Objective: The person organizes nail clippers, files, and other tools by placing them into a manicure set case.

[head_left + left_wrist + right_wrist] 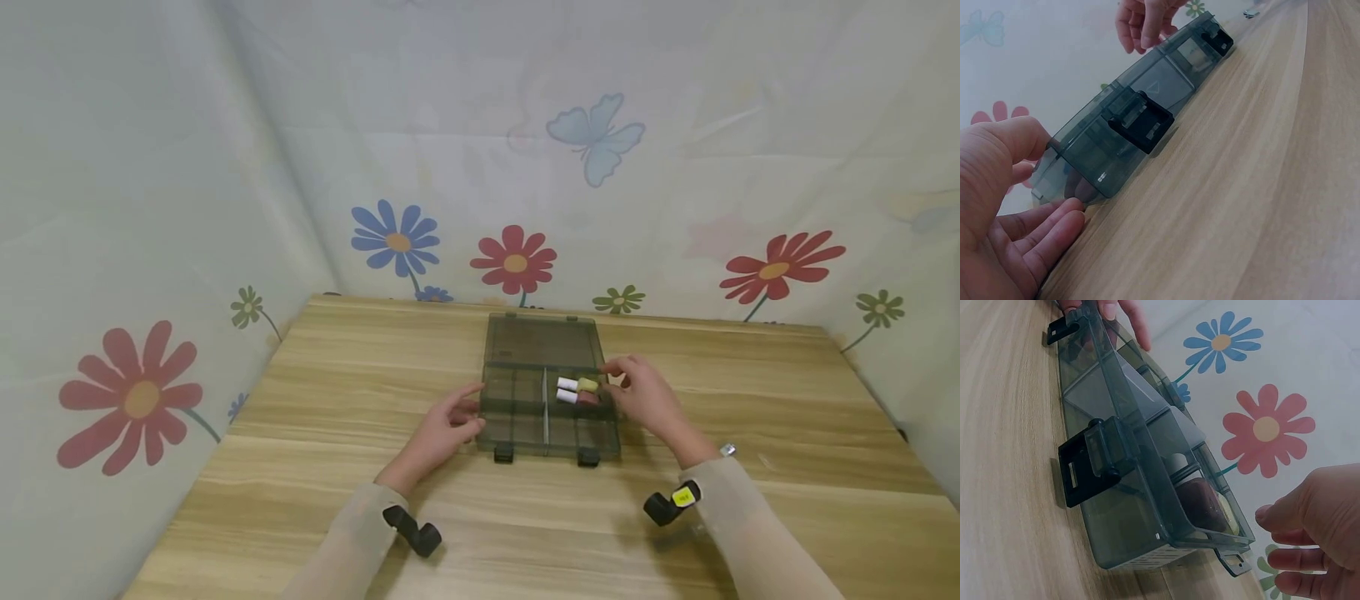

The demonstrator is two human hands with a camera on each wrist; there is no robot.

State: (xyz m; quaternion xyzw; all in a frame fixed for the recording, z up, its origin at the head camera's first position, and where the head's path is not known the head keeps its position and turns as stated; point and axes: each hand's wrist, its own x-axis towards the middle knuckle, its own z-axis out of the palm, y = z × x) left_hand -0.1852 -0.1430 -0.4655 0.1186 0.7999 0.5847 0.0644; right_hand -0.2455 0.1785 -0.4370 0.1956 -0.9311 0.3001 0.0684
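Observation:
A see-through dark grey divided plastic box [513, 425] lies on the table with its lid [543, 340] folded back. In its back right compartment, two small white-capped bottles lie side by side: a yellow one [587, 385] and a dark red one [1200, 503]. My left hand [444, 429] is at the box's left side, its fingertips right at the wall and bottom corner. Beside the right wall is my right hand [643, 396], fingers loosely bent with nothing between them; in the right wrist view a gap shows between it and the rim.
The box stands on a wood-grain table [360, 358]. Two black latches, one of them the left latch [503, 453], hang down at its front. Behind the table hangs a white curtain [450, 150] with printed flowers. A small shiny piece [727, 450] shows by the right sleeve.

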